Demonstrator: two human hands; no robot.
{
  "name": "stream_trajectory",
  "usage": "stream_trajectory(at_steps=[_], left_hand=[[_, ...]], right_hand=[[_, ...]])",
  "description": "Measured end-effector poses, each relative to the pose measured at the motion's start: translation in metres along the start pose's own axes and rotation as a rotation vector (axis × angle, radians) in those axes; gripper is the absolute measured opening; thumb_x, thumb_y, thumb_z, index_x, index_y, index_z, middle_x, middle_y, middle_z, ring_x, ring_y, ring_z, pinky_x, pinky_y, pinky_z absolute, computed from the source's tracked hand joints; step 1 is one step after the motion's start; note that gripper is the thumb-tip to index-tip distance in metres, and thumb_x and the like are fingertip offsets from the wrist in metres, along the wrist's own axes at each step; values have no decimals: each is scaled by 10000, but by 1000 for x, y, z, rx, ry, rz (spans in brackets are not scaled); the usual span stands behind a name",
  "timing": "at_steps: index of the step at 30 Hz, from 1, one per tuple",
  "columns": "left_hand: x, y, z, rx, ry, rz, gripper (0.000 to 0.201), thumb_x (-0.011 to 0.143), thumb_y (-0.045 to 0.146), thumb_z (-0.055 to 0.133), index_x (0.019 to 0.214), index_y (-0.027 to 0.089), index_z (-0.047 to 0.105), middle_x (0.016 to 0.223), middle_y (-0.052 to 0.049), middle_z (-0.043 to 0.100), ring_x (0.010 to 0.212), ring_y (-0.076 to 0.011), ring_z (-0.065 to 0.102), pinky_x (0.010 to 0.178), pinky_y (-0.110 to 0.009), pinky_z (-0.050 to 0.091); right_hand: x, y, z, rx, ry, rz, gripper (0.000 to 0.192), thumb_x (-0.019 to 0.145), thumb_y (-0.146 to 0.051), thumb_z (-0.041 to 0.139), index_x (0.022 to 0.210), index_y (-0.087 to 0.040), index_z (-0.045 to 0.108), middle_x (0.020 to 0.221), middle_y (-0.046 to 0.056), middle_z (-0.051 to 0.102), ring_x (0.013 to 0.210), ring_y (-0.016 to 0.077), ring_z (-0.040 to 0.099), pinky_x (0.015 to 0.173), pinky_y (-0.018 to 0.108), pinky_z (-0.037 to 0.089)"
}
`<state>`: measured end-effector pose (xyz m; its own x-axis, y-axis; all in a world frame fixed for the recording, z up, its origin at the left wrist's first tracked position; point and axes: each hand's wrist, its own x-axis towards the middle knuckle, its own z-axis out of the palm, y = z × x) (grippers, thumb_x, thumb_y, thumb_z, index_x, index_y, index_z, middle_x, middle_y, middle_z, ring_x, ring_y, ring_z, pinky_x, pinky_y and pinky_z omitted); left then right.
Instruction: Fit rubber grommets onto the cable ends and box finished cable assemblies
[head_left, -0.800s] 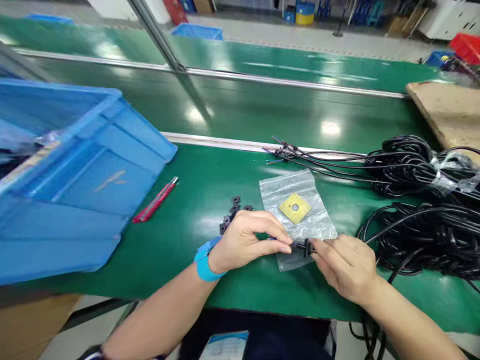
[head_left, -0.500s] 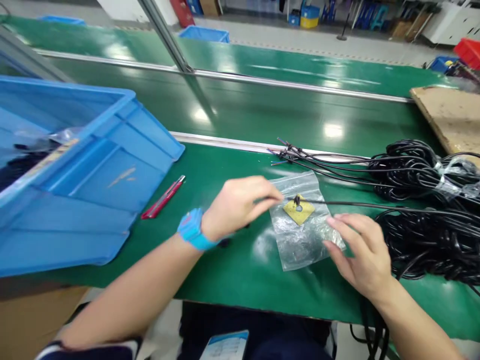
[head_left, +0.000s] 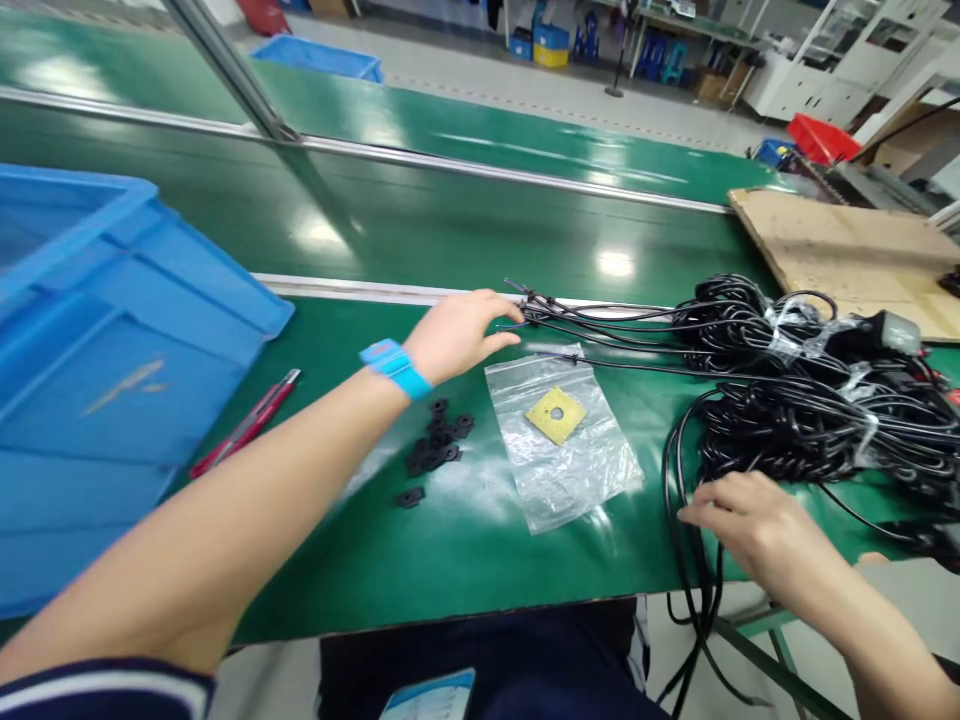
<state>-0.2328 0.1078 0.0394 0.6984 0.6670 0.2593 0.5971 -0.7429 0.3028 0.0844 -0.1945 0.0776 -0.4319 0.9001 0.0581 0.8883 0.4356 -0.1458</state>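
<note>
My left hand (head_left: 466, 336) reaches over the table with thumb and fingers apart, right beside the stripped ends of several black cables (head_left: 592, 310); contact is unclear. Lower right, my right hand (head_left: 757, 525) has its fingers curled closed over black cables (head_left: 697, 560) that hang over the table's front edge. Between the hands lies a clear zip bag (head_left: 551, 500) with a yellow square plate (head_left: 556, 414) on it, a round hole in its middle. One cable with a small black tie near its end (head_left: 573, 359) lies across the bag's top edge.
Small black parts (head_left: 435, 445) lie left of the bag. A red utility knife (head_left: 247, 425) is near a large blue crate (head_left: 112, 350). Coiled black cables (head_left: 795, 430) are piled at right, before a cardboard sheet (head_left: 855, 250). A metal post (head_left: 225, 70) rises behind.
My left hand has let go of the cable above the yellow plate and moved up to the other cable ends. My right hand has left the bag for the hanging cables. The view has shifted right.
</note>
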Motion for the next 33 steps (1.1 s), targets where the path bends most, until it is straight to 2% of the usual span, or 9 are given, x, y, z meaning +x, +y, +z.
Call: stream_trajectory(at_steps=[5,9,11,15,18,20,24,30,33], left_hand=[[-71,-6,-32,-13,-10,-26,381,971,544,520,1070,231,714,1133,-52,762,1064,-308,694,957,-448,524],[-105,-2,-43,-13,-35,-133,426,965,576,513,1072,224,727,1133,-54,770,1057,-306,702,944,-444,522],[-114,0,-45,-14,-61,-181,395,966,540,534,1083,218,729,1142,-57,771,1076,-292,700,957,-430,516],[-120,6,-41,3,-131,-223,325,980,440,556,1111,201,733,1154,-64,765,1092,-270,684,977,-408,489],[-118,18,-31,90,-185,-257,300,989,427,569,1106,217,748,1108,-62,765,1048,-273,668,908,-403,473],[-115,28,-22,182,-205,-273,337,981,482,581,1054,212,768,1043,-79,761,1011,-290,647,844,-408,449],[-110,39,-9,282,-202,-236,340,889,511,712,931,179,770,979,-122,740,994,-318,604,781,-407,402],[-110,36,-2,198,-160,-176,187,854,352,779,857,197,674,882,-84,747,927,-295,611,741,-380,386],[-113,35,-2,88,-119,-193,158,859,264,762,943,200,644,892,-59,746,916,-281,636,764,-377,414]], right_hand=[[-17,-29,25,-19,-167,-20,344,848,-20,533,1023,-255,713,898,25,674,776,186,587,705,344,451],[-9,-28,32,55,-41,-108,311,929,-51,498,1136,-222,655,1237,75,672,1219,246,593,988,426,528],[6,-22,37,151,90,-151,270,961,-79,514,1184,-196,610,1278,93,658,1291,219,564,1093,420,498],[54,-26,47,215,331,-236,272,952,-71,551,1197,-173,612,1040,83,683,1029,197,649,979,401,555],[88,-43,48,142,373,-285,304,961,-103,565,1250,-172,631,943,74,670,846,181,622,756,326,557],[105,-57,46,134,387,-332,370,966,-114,569,1331,-157,603,962,80,682,828,173,621,736,306,547],[130,-79,34,196,455,-328,530,966,-31,478,1477,-174,498,1089,89,691,961,159,658,853,280,562],[161,-84,-18,270,680,121,337,1048,-282,477,1339,-245,643,945,42,665,775,134,635,723,273,564],[163,-76,-52,344,848,194,438,1083,-299,370,1507,-232,460,1114,82,662,757,122,638,641,263,535]])
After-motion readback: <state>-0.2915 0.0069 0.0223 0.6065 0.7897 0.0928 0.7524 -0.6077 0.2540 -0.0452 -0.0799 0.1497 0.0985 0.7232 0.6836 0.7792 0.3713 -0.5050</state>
